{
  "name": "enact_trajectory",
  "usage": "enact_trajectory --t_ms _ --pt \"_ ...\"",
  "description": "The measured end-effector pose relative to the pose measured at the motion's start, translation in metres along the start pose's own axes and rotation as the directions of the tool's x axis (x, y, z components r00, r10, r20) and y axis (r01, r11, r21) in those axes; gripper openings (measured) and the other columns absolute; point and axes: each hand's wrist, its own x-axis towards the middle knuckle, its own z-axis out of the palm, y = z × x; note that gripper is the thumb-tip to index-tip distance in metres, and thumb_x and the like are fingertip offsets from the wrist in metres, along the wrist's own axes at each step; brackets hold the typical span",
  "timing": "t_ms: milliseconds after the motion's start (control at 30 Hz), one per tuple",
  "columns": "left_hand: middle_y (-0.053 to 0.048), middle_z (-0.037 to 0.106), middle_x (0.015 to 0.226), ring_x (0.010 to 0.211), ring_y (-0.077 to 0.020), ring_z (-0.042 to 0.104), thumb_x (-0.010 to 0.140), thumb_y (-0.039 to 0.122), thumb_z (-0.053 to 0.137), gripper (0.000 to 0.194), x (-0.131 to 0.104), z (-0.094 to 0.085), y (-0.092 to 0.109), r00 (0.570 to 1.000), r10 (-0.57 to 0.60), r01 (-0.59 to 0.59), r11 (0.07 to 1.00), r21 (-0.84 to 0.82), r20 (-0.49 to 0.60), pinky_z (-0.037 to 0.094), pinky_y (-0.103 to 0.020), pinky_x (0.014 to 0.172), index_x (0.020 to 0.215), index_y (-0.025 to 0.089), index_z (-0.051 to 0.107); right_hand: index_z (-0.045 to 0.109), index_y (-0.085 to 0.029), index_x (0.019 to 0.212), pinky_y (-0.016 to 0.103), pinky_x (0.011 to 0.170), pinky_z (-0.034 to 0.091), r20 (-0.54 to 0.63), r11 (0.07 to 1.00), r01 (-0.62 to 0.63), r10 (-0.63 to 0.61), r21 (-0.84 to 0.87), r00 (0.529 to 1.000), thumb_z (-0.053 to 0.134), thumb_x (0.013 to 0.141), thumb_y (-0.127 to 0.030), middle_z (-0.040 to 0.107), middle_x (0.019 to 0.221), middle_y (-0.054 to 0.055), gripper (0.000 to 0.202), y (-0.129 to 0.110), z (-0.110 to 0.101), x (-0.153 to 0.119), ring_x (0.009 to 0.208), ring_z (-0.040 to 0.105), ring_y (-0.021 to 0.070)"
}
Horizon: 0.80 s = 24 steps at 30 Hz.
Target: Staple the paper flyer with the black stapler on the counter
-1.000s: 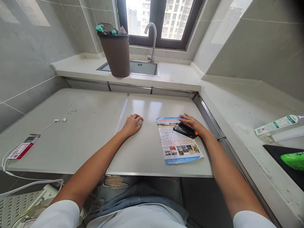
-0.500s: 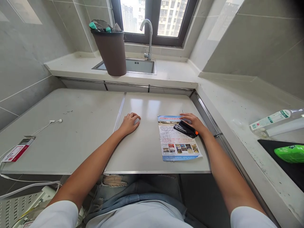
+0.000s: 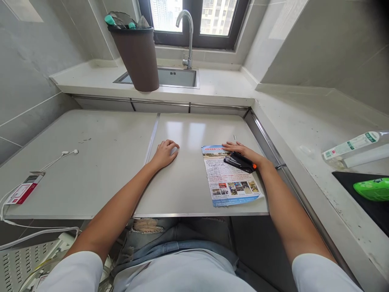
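My left hand [image 3: 165,153] rests on the folding table, fingers loosely bent and thumb apart, holding nothing. On the right, a printed flyer [image 3: 225,178] with blue bands and small photos lies flat. My right hand [image 3: 244,151] is stretched out over its upper right corner, fingers extended and touching the paper. A black stapler [image 3: 240,162] with an orange end lies on the flyer, just on the near side of that hand. What looks like a small strip of staples [image 3: 235,138] sits beyond the right fingers.
White earphones [image 3: 69,153] and a red-and-white box [image 3: 24,190] lie at the left. A brown bin [image 3: 136,61] stands by the sink [image 3: 179,78]. On the right counter are a clear bottle [image 3: 349,148] and a green packet [image 3: 372,189].
My right hand has moved left over the flyer, its fingers now straighter and flatter. My left hand stays in place on the table. The view has tilted slightly down.
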Motion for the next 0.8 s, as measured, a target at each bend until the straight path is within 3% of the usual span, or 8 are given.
enact_trajectory --t_ms 267,367,433,500,567,667,733,800 --pt "-0.009 0.061 0.134 0.125 -0.0325 0.055 0.098 0.032 0.058 0.027 0.0 -0.001 0.001 1.0 -0.007 0.007 1.0 -0.001 0.004 0.043 -0.053 0.108 0.122 0.029 0.07 0.059 -0.036 0.152 0.061 0.135 0.008 0.0 0.999 0.03 -0.03 -0.023 1.0 0.057 0.101 -0.045 0.047 0.165 0.0 0.052 0.006 0.0 -0.002 0.16 0.03 0.0318" --pt "-0.009 0.061 0.134 0.125 -0.0327 0.055 0.098 0.032 0.058 0.027 0.0 -0.001 0.001 1.0 -0.009 0.009 1.0 -0.004 0.007 0.044 -0.053 0.107 0.123 0.029 0.07 0.063 -0.036 0.149 0.063 0.132 0.018 -0.056 0.997 0.065 -0.067 -0.047 0.996 0.055 0.102 -0.047 0.053 0.161 0.002 0.049 0.009 0.001 -0.002 0.157 0.038 0.0331" --pt "-0.01 0.061 0.135 0.125 -0.0328 0.055 0.098 0.031 0.058 0.027 0.0 -0.001 0.001 1.0 -0.012 0.012 1.0 -0.008 0.006 0.043 -0.053 0.107 0.123 0.029 0.07 0.067 -0.033 0.144 0.058 0.129 0.033 -0.149 0.995 0.073 -0.081 -0.061 0.985 0.054 0.102 -0.048 0.06 0.154 0.003 0.047 0.009 0.002 -0.003 0.151 0.048 0.0321" --pt "-0.01 0.061 0.135 0.125 -0.0328 0.054 0.098 0.031 0.058 0.027 0.0 -0.001 0.002 1.0 -0.015 0.015 1.0 -0.011 0.005 0.043 -0.053 0.108 0.123 0.029 0.07 0.074 -0.03 0.135 0.051 0.119 0.048 -0.289 0.996 0.025 -0.05 -0.091 0.956 0.054 0.101 -0.047 0.071 0.141 0.005 0.043 0.01 0.002 -0.007 0.136 0.062 0.0315" --pt "-0.01 0.061 0.135 0.125 -0.0327 0.055 0.098 0.032 0.059 0.027 0.0 -0.001 0.002 1.0 -0.014 0.014 1.0 -0.01 0.007 0.043 -0.053 0.108 0.123 0.029 0.07 0.08 -0.027 0.122 0.047 0.104 0.058 -0.452 0.99 -0.089 0.029 -0.111 0.891 0.055 0.099 -0.044 0.08 0.12 0.008 0.037 0.014 0.001 -0.012 0.113 0.074 0.0304" --pt "-0.009 0.061 0.135 0.125 -0.0326 0.055 0.099 0.032 0.059 0.027 0.0 -0.002 0.002 1.0 -0.01 0.01 1.0 -0.005 0.011 0.043 -0.053 0.108 0.123 0.03 0.07 0.083 -0.023 0.106 0.041 0.084 0.061 -0.609 0.964 -0.251 0.15 -0.084 0.779 0.055 0.094 -0.04 0.082 0.094 0.008 0.034 0.026 -0.003 -0.018 0.083 0.076 0.027" --pt "-0.009 0.061 0.135 0.125 -0.0326 0.055 0.099 0.033 0.058 0.027 0.0 -0.001 0.002 1.0 -0.009 0.009 1.0 -0.002 0.011 0.043 -0.053 0.108 0.123 0.03 0.07 0.083 -0.022 0.101 0.038 0.076 0.058 -0.61 0.949 -0.306 0.2 -0.074 0.767 0.056 0.091 -0.039 0.08 0.082 0.007 0.034 0.034 -0.004 -0.02 0.073 0.072 0.0251" --pt "-0.009 0.061 0.135 0.125 -0.0326 0.055 0.099 0.034 0.058 0.027 0.0 -0.001 0.001 1.0 -0.009 0.009 1.0 -0.002 0.016 0.043 -0.053 0.108 0.123 0.03 0.07 0.083 -0.022 0.096 0.036 0.071 0.055 -0.57 0.94 -0.333 0.231 -0.079 0.789 0.056 0.089 -0.04 0.077 0.075 0.006 0.033 0.038 -0.005 -0.019 0.068 0.069 0.0238"
